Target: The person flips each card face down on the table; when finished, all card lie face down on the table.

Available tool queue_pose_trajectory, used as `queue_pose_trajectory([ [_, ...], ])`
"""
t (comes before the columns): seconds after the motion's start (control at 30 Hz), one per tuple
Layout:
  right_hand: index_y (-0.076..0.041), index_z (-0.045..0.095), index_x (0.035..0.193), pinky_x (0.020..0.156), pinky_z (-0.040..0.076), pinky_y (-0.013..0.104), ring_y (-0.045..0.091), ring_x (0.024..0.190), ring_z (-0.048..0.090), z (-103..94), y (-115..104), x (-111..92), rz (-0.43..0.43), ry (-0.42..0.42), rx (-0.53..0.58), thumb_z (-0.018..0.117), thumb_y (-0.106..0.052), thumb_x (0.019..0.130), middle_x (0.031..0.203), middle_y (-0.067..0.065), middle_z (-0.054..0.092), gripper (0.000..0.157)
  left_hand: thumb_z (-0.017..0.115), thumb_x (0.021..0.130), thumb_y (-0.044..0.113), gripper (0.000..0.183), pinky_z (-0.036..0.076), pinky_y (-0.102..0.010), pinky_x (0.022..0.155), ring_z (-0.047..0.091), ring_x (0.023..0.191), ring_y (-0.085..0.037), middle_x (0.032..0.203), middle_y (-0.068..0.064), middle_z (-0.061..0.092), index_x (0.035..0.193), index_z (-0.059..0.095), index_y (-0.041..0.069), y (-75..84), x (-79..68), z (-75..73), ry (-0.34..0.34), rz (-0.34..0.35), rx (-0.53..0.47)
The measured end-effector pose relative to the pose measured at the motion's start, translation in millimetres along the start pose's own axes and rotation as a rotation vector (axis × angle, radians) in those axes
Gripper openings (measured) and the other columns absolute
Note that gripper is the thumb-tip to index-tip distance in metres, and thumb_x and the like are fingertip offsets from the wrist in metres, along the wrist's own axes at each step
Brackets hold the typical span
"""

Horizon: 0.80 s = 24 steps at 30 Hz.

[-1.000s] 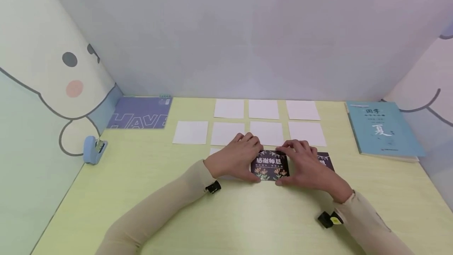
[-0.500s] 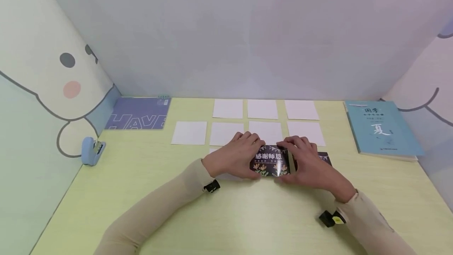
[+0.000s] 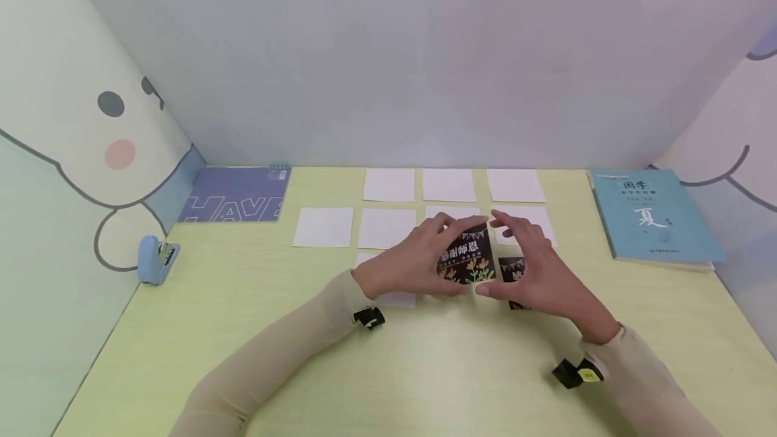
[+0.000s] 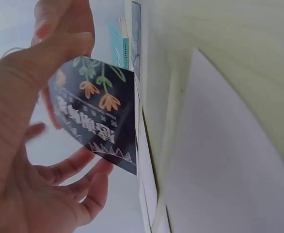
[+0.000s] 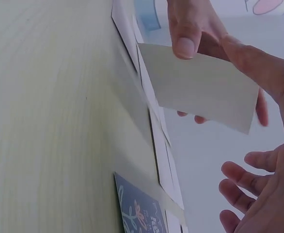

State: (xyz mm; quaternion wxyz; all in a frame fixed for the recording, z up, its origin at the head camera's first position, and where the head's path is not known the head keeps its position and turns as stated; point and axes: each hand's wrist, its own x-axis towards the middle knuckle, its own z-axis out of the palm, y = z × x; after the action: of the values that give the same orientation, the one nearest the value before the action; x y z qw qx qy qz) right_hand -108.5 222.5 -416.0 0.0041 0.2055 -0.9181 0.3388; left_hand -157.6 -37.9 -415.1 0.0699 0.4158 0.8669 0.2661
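My left hand (image 3: 419, 258) holds a dark greeting card (image 3: 467, 255) by its near and far edges, between thumb and fingers. White lettering and orange flowers cover the card's front; its plain back (image 5: 200, 82) faces the right wrist camera. The card is tilted up off the table. Close by its right edge is my right hand (image 3: 537, 275), thumb and fingers spread apart; its thumb tip lies near the card's corner, and contact is unclear. Beneath the right hand lies a second dark card (image 3: 512, 268), partly hidden.
Several white cards (image 3: 388, 184) lie in rows toward the back of the table; one white card (image 3: 397, 299) is partly under my left hand. A purple notebook (image 3: 237, 194) and a blue stapler (image 3: 156, 259) are at the left, a blue book (image 3: 655, 214) at the right.
The dark card has come up from the table and turned on a tilt in my left hand. My right hand has moved slightly away from its right edge, uncovering the second card's left part.
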Motion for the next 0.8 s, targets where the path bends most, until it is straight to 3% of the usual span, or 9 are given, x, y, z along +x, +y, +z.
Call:
queue_pose_trajectory([
  [0.1,-0.032,0.023,0.171,0.098,0.048,0.064,0.037,0.135,0.048,0.5,1,-2,0.054,-0.049,0.038,0.095,-0.044,0.08,0.155,0.013,0.047,0.116,0.087,0.086,0.053,0.102,0.053,-0.037,0.1,0.051,0.123,-0.015,0.14,-0.004,0.046,0.166,0.023,0.052,-1.6,-1.1,0.3,0.039,0.027,-0.121],
  [0.17,-0.034,0.022,0.171,0.098,0.049,0.067,0.037,0.139,0.047,1.7,1,-3,0.086,-0.089,0.047,0.092,-0.048,0.082,0.158,0.012,0.045,0.115,0.088,0.085,0.053,0.098,0.053,-0.036,0.1,0.05,0.124,-0.012,0.14,0.0,0.046,0.163,0.029,0.054,-0.9,-1.2,0.2,0.071,0.05,-0.186],
  [0.4,-0.021,0.027,0.171,0.107,0.045,0.073,0.041,0.147,0.046,4.8,0,-5,0.112,-0.163,0.034,0.089,-0.054,0.083,0.167,0.013,0.042,0.112,0.097,0.077,0.042,0.089,0.053,-0.044,0.113,0.055,0.13,-0.013,0.141,0.001,0.053,0.152,0.05,0.027,3.0,1.6,-2.3,0.207,0.133,-0.284],
  [0.57,-0.021,0.039,0.165,0.108,0.045,0.071,0.038,0.143,0.049,10.5,2,-5,0.068,-0.195,0.081,0.091,-0.05,0.083,0.161,0.011,0.047,0.101,0.1,0.072,0.037,0.084,0.052,-0.033,0.111,0.057,0.13,-0.014,0.14,-0.002,0.057,0.138,0.053,0.015,6.7,2.0,-3.7,0.283,0.163,-0.282],
  [0.67,-0.021,0.046,0.161,0.106,0.047,0.068,0.036,0.139,0.052,12.6,1,-5,0.05,-0.195,0.083,0.091,-0.051,0.082,0.157,0.009,0.052,0.096,0.101,0.07,0.038,0.082,0.049,-0.026,0.112,0.057,0.134,-0.015,0.14,-0.003,0.058,0.131,0.052,0.013,7.4,0.6,-4.5,0.298,0.183,-0.271],
  [0.8,-0.015,0.049,0.16,0.1,0.05,0.059,0.033,0.132,0.055,12.4,1,-5,0.038,-0.18,0.002,0.093,-0.053,0.079,0.151,0.01,0.057,0.099,0.1,0.072,0.04,0.077,0.05,-0.032,0.116,0.058,0.136,-0.016,0.139,-0.003,0.06,0.127,0.055,0.01,0.4,-5.8,-8.6,0.263,0.187,-0.246],
])
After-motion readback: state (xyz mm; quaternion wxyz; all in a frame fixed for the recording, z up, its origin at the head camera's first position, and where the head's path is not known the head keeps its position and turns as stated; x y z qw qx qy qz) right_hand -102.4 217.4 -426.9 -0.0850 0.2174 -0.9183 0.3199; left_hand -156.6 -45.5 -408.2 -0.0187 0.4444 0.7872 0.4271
